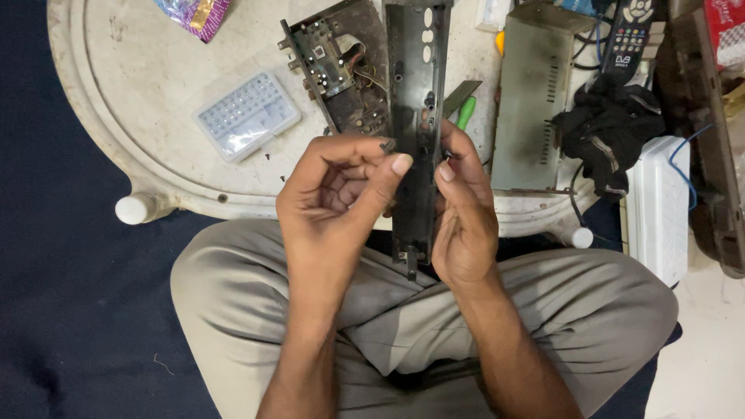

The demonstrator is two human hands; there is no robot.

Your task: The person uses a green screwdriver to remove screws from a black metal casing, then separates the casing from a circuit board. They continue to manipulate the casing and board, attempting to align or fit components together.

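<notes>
Both hands (341,194) (462,217) grip black panel (411,93)

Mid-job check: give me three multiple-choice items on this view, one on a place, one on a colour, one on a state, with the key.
1. Where does the clear plastic case of small bits lie?
A. on the white round table
B. on the lap
C. on the grey metal box

2. What colour is the tool handle behind the long black plastic panel?
A. red
B. green
C. blue

3. How is the panel held?
A. flat on the table
B. by the right hand, the left hand pinching at its edge
C. untouched

Key: 1 A, it rests on the tabletop; 2 B, green shows beside the panel; 3 B, both hands meet at it.
</notes>
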